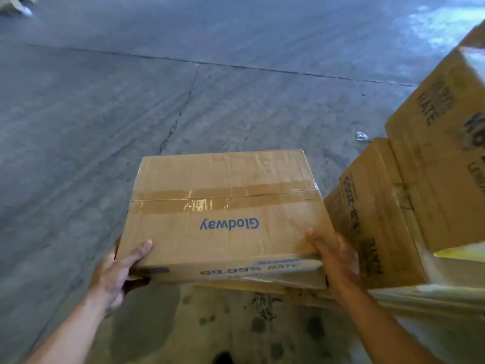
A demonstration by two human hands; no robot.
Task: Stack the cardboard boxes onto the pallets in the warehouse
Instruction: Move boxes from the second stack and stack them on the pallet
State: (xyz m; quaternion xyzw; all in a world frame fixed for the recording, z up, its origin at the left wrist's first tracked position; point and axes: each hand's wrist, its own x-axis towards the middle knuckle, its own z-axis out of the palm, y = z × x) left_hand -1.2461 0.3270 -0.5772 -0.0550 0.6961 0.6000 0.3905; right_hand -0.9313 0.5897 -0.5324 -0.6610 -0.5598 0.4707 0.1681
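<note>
A taped brown cardboard box [223, 185] with blue "Glodway" lettering is held in front of me above the concrete floor. My left hand [119, 271] grips its near left corner, thumb on top and fingers underneath. My right hand [334, 256] clasps the near right edge. Right beside it stand stacked cardboard boxes: a lower one [372, 219] and a taller one [441, 153] on top, both printed with dark text. No pallet is visible.
Grey concrete floor [131, 101] with cracks and joints stretches ahead and to the left. Pale plastic wrap [433, 298] lies under the stack at the right. A small scrap [362, 136] lies on the floor. Someone's shoe [25, 10] shows at the top left.
</note>
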